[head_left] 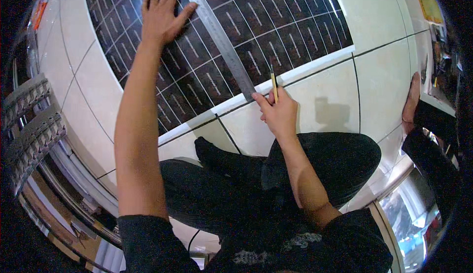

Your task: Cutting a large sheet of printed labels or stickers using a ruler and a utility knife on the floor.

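A large dark sheet printed with a white grid and short light dashes lies on the floor in front of me. Across it, slanting from far left to near right, runs a long metal ruler. My left hand is spread flat on the sheet at the ruler's left side, its thumb reaching the ruler's edge. At the ruler's near end my right hand is closed, thumb against the metal. Upright from its fingers stands a slim yellow tool with a dark tip; whether it is a knife or a pen I cannot tell.
White floor tiles with dark joints surround the sheet. My crossed legs are close to its near edge. Another person's bare foot is at the right. A rack with grey woven straps and metal tubes stands at the left.
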